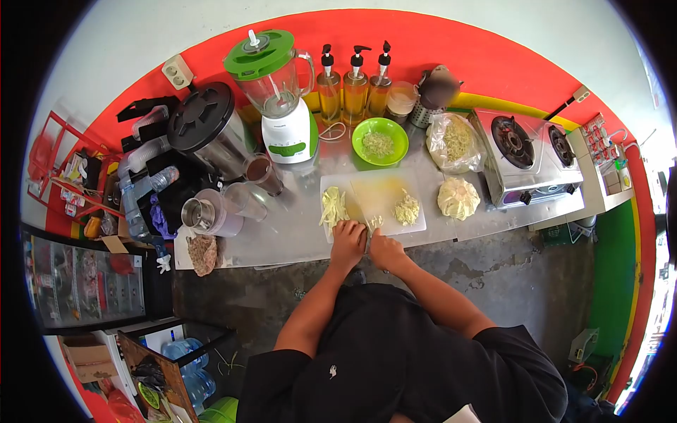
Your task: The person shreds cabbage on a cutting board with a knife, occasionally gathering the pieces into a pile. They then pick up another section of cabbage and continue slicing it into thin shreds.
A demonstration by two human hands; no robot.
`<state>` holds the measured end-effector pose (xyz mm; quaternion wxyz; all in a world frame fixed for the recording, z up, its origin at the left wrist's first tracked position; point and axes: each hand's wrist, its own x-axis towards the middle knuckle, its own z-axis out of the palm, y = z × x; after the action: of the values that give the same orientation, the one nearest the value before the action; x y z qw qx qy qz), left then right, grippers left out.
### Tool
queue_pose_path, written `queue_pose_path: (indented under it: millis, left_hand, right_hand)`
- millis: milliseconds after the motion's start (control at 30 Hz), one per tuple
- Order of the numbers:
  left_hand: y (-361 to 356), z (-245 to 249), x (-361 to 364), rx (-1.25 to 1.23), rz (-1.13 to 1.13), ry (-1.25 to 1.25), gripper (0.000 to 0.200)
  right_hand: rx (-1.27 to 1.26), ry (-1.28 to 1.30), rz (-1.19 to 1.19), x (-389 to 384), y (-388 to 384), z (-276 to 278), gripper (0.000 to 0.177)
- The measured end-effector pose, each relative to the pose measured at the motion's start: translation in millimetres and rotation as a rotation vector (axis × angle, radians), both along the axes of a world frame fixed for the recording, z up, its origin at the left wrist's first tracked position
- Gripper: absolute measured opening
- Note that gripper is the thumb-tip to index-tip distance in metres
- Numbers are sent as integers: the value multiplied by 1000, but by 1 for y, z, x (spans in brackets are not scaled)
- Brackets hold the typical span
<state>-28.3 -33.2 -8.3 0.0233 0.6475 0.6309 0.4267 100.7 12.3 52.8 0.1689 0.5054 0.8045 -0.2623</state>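
Note:
A white cutting board [412, 180] lies at the front edge of the metal counter. My left hand [348, 243] is closed at the board's front edge, just below a pile of pale cabbage strips [333, 206]; what its fingers press on is too small to make out. My right hand [386, 251], beside it, is wrapped round the handle of a knife [362, 204], whose broad blade points away over the board. Small chopped bits [376, 222] lie right of the blade, and a heap of chopped cabbage [406, 210] sits farther right.
Behind the board stands a green bowl [399, 144] with shredded cabbage. To the right are a cabbage head [458, 198], a plastic bag of shreds [455, 143] and a gas stove [536, 169]. A blender [288, 134], pump bottles [355, 95] and cups [262, 174] stand behind and left.

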Motion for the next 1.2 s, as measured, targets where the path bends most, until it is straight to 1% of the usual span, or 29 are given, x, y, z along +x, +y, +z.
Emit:
queue_pose_path:
  millis: [33,200,267,367,567,633,733,933,1033,1200]
  left_hand:
    - [0,1,0,-4,-3,3,17]
    - [-1,2,-1,6,-1,0,16]
    - [-2,3,-1,-49,-17,10,14]
    - [-1,2,0,-4,-3,-5,13]
    - [0,-2,-1,-19,-21,-20,13]
    - [0,0,1,-20,-20,-14,13]
    - [2,0,1,-13,-3,-10,13]
    - [0,2,3,-42,12,-24,14]
    - [1,1,4,-43,14,-32,13]
    - [1,-1,2,-45,19,-17,13]
  right_hand:
    - [-18,25,-19,-2,3,0,40]
    - [-23,35,15,1,8,2,39]
    - [-26,25,27,3,3,3,39]
    - [-22,16,-27,3,-1,-5,38]
    - [8,70,4,-1,12,-2,38]
    - [17,14,50,3,6,0,36]
    - [16,-18,53,6,-6,-2,34]
    - [36,78,46,4,8,2,34]
    - [-31,34,29,8,4,6,32]
    - [9,76,-33,3,-3,-7,32]
